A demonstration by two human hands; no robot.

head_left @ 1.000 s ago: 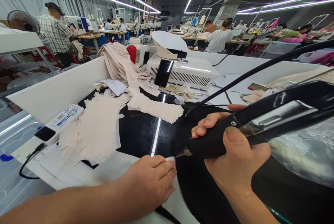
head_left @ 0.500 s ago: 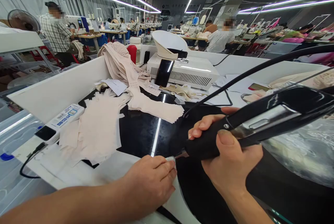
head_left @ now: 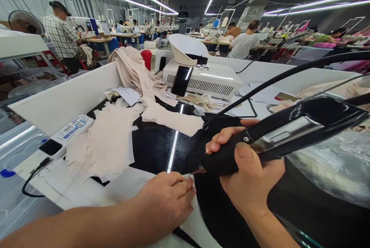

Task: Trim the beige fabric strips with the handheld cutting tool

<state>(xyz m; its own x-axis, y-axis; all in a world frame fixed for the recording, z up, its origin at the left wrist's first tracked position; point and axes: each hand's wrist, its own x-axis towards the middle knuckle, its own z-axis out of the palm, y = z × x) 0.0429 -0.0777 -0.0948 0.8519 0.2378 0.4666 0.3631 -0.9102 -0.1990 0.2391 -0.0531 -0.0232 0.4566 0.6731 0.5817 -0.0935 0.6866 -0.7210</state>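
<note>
In the head view, my right hand [head_left: 251,174] is wrapped round the thick black grip of a corded handheld tool [head_left: 277,136]. A silvery lever runs along its body, and its flat metal tip [head_left: 199,170] points left. My left hand [head_left: 166,205] is closed, with thumb and fingers pinching a small white piece [head_left: 187,176] right at that tip. Most of the piece is hidden by the fingers, so I cannot tell its kind or whether the tip touches it. Beneath both hands lie a white sheet [head_left: 127,186] and a glossy black surface [head_left: 156,147].
Beige fabric pieces [head_left: 111,140] are stacked at the left, beside a white device with a dark screen [head_left: 65,136]. Another fabric strip [head_left: 173,118] lies ahead. Behind stand a phone [head_left: 182,80] and a white vented box [head_left: 208,78]. Clear plastic [head_left: 332,167] lies at right.
My right hand and the tool have shifted slightly left, bringing the tip closer over the white piece. My left hand stays nearly still.
</note>
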